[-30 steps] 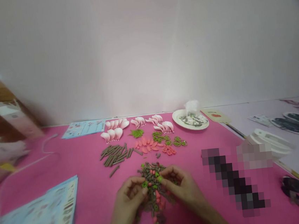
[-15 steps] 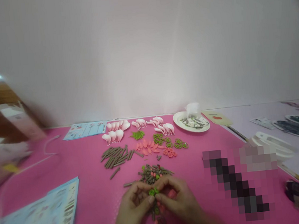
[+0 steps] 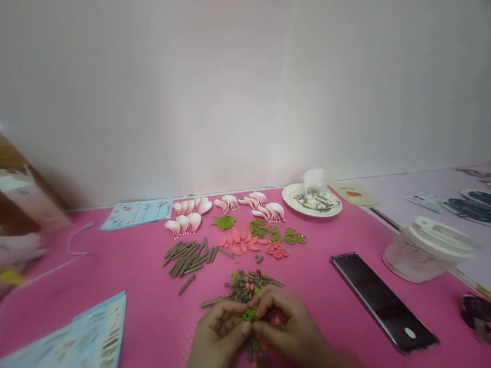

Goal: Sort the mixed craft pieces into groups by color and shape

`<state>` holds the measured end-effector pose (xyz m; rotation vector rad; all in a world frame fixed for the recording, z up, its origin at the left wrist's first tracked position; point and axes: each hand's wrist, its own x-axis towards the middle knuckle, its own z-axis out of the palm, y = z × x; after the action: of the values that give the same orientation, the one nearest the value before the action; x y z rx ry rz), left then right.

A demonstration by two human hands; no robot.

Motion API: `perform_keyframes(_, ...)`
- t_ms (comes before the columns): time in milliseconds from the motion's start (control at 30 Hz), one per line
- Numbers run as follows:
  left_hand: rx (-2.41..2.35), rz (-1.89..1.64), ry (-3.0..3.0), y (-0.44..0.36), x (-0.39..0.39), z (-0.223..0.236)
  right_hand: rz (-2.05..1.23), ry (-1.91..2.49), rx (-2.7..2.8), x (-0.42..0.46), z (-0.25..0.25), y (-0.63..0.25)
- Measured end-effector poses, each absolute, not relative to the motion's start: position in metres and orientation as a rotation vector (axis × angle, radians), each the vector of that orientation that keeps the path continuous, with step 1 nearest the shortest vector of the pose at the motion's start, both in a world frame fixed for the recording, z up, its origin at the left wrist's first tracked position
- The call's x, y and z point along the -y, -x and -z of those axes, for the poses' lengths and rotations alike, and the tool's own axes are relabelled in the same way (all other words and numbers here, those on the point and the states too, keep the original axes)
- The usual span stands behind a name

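Observation:
Both my hands meet over a mixed pile of small brown, green and red pieces (image 3: pixel 249 283) on the pink table (image 3: pixel 141 275). My left hand (image 3: pixel 219 340) and my right hand (image 3: pixel 285 327) pinch their fingertips together on a small green ring piece (image 3: pixel 248 314). Further back lie sorted groups: brown sticks (image 3: pixel 188 256), pale pink petals (image 3: pixel 185 216), salmon leaf shapes (image 3: pixel 240 242), green rings (image 3: pixel 276 233) and small red pieces (image 3: pixel 277 250).
A black phone (image 3: pixel 382 301) lies to the right of my hands. A white lidded tub (image 3: pixel 429 247) and a white plate (image 3: pixel 313 199) stand further right and back. Blue instruction sheets (image 3: pixel 66 354) lie at the left, another sheet (image 3: pixel 135 213) by the wall.
My hands drew back from the pile toward me and closed together on a green piece; they have barely shifted in the last half second.

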<state>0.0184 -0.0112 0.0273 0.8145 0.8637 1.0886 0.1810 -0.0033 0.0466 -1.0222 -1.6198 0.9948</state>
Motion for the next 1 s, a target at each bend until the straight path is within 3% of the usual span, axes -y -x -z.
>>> perform_keyframes(467, -0.963, -1.025, -0.855, -0.016, 0.011, -0.023, -0.782, 1.001, 1.827, 0.002, -0.046, -0.187)
perform_keyframes(1000, -0.861, -1.017, -0.783, -0.015, 0.014, -0.007, -0.751, 0.964, 1.91, 0.005, -0.042, -0.188)
